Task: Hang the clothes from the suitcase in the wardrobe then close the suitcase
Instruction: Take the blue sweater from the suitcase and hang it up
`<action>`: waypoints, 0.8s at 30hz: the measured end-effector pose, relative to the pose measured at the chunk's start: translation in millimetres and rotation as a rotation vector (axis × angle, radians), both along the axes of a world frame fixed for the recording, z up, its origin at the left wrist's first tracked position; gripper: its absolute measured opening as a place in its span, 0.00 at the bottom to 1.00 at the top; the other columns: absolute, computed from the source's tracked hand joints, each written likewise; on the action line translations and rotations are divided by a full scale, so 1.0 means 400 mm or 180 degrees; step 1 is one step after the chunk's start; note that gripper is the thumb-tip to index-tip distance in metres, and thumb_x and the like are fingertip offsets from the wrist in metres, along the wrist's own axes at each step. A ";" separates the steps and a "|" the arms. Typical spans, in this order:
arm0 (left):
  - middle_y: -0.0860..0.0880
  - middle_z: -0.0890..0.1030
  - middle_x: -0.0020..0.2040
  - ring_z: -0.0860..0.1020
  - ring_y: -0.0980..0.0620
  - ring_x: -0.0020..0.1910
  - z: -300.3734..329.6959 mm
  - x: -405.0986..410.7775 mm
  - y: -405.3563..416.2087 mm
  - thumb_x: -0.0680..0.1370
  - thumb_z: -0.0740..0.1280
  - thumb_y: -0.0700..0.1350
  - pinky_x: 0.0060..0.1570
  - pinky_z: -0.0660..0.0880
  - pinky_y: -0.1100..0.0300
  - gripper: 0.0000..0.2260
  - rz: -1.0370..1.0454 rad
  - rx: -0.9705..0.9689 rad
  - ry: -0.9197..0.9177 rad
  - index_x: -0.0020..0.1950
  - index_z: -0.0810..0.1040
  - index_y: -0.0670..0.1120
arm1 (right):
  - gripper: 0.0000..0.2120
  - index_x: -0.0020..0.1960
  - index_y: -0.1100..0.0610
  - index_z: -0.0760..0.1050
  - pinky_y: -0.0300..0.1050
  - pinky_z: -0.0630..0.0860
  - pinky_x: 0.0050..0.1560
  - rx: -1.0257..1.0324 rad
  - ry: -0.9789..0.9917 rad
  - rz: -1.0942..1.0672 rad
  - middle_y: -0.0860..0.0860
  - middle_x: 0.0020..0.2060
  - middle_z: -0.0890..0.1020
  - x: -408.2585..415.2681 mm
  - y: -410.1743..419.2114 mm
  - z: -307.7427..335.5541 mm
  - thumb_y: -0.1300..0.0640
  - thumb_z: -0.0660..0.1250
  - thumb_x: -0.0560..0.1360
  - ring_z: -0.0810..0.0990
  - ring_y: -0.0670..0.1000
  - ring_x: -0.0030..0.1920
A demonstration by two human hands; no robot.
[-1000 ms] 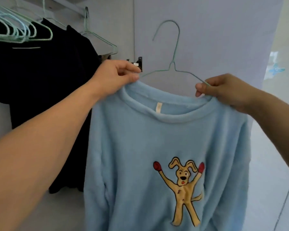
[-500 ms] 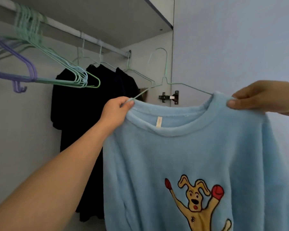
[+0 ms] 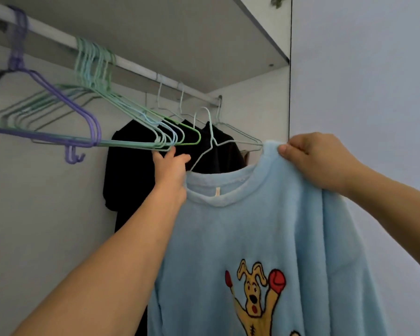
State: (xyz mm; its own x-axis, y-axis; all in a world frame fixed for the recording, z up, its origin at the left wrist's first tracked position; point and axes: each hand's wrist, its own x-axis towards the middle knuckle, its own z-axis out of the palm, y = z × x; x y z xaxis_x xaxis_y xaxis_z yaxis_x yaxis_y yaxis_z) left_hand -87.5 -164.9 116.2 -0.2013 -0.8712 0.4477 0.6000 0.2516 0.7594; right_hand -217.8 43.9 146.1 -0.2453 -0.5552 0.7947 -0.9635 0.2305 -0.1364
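A person's left hand [image 3: 171, 166] and right hand [image 3: 313, 157] pinch the shoulders of a blue fleece sweatshirt [image 3: 252, 226] on its wire hanger [image 3: 210, 139], just below the wardrobe rail [image 3: 136, 66]; lifting the hook level should seat it cleanly.

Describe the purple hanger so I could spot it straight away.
Find the wardrobe rail running under the shelf. At its far left end hangs the purple hanger, beside a bunch of green hangers. It is the only purple one, thicker than the thin green wires, with a small hook under its bottom bar.
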 end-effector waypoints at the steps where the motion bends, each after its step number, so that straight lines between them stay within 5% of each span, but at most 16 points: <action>1: 0.48 0.69 0.71 0.75 0.52 0.61 0.005 0.007 -0.006 0.76 0.59 0.30 0.63 0.68 0.56 0.30 -0.0173 0.0003 0.0186 0.76 0.56 0.47 | 0.19 0.37 0.64 0.72 0.47 0.59 0.37 -0.0031 -0.0068 0.0021 0.54 0.31 0.74 -0.007 -0.021 -0.007 0.51 0.58 0.80 0.72 0.57 0.40; 4: 0.48 0.78 0.62 0.79 0.52 0.53 0.026 0.026 -0.006 0.77 0.54 0.32 0.56 0.72 0.59 0.16 -0.0902 0.0417 0.0881 0.61 0.74 0.41 | 0.20 0.35 0.63 0.69 0.47 0.63 0.37 -0.0055 -0.0271 0.0146 0.54 0.29 0.71 -0.016 -0.059 -0.025 0.51 0.58 0.80 0.70 0.56 0.38; 8: 0.49 0.83 0.45 0.78 0.55 0.41 0.069 0.040 0.014 0.77 0.61 0.45 0.39 0.69 0.65 0.04 -0.0858 0.0728 0.1141 0.45 0.75 0.47 | 0.21 0.37 0.67 0.69 0.48 0.65 0.39 -0.0234 -0.0316 0.0334 0.59 0.32 0.74 -0.012 -0.096 -0.014 0.51 0.59 0.80 0.72 0.58 0.39; 14: 0.49 0.78 0.32 0.70 0.57 0.25 0.105 0.050 0.054 0.75 0.69 0.51 0.24 0.63 0.68 0.09 -0.0410 0.0952 0.1115 0.39 0.75 0.48 | 0.21 0.30 0.55 0.62 0.46 0.56 0.37 -0.0729 -0.0069 0.0283 0.50 0.28 0.69 0.050 -0.234 0.100 0.51 0.58 0.80 0.68 0.56 0.38; 18: 0.49 0.77 0.31 0.68 0.56 0.25 0.108 0.067 0.063 0.75 0.68 0.53 0.24 0.64 0.67 0.11 -0.0459 0.0939 0.1097 0.39 0.74 0.48 | 0.21 0.30 0.55 0.62 0.43 0.58 0.39 -0.1058 0.0002 0.0267 0.60 0.40 0.78 0.088 -0.358 0.173 0.51 0.57 0.80 0.74 0.60 0.44; 24: 0.51 0.76 0.28 0.71 0.56 0.27 0.095 0.087 0.045 0.75 0.69 0.54 0.25 0.65 0.67 0.11 -0.0439 0.0928 0.0955 0.38 0.75 0.48 | 0.17 0.46 0.62 0.76 0.45 0.63 0.42 -0.1337 -0.0154 0.0145 0.65 0.51 0.79 0.139 -0.473 0.219 0.51 0.56 0.80 0.76 0.64 0.53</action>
